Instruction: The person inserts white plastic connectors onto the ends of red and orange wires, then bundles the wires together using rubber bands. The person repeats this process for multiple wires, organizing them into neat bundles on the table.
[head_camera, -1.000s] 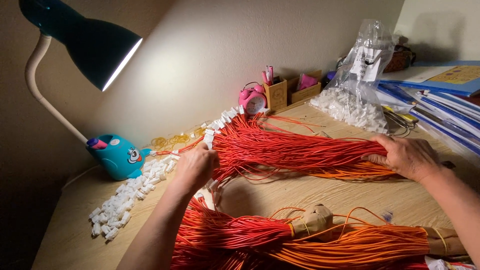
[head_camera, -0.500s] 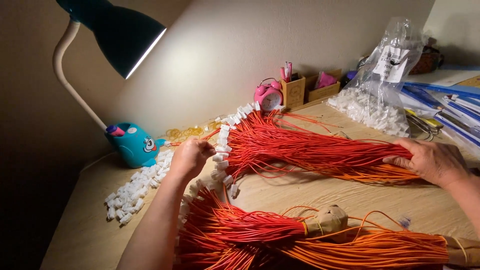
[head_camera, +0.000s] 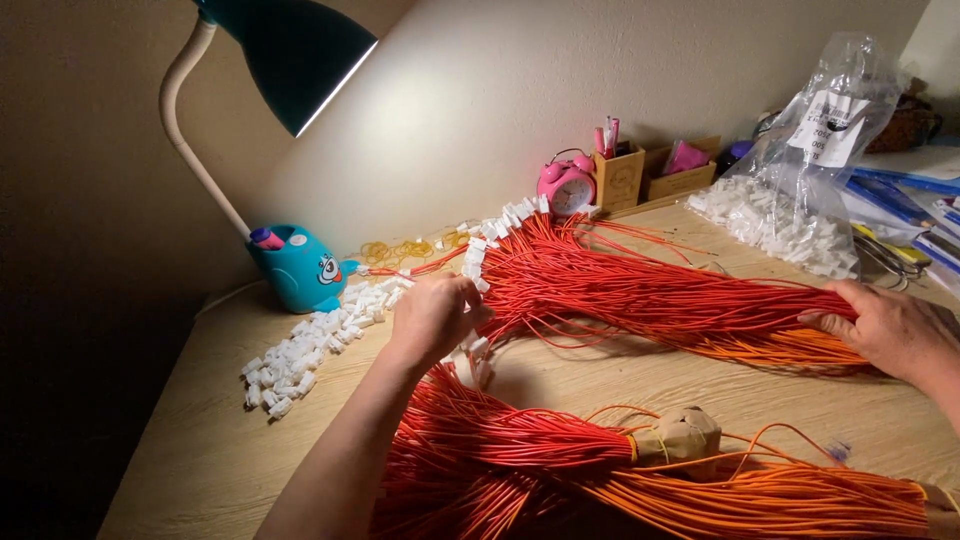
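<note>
left hand (head_camera: 432, 318) fingers curled shut, pinching a white connector (head_camera: 478, 262) at the near end of the fanned orange wire bundle (head_camera: 650, 300). right hand (head_camera: 893, 330) pressed flat, fingers spread, on the bundle's far end. beyond the left fingertips, loose white connectors (head_camera: 320, 340) (a scattered heap).

Two hands on a spread bundle of orange wires

The left hand (head_camera: 435, 318) pinches white connectors (head_camera: 478, 262) at the bundle (head_camera: 650, 295)'s end; the right hand (head_camera: 893, 330) presses its far end onto the worktop (head_camera: 200, 450).
</note>
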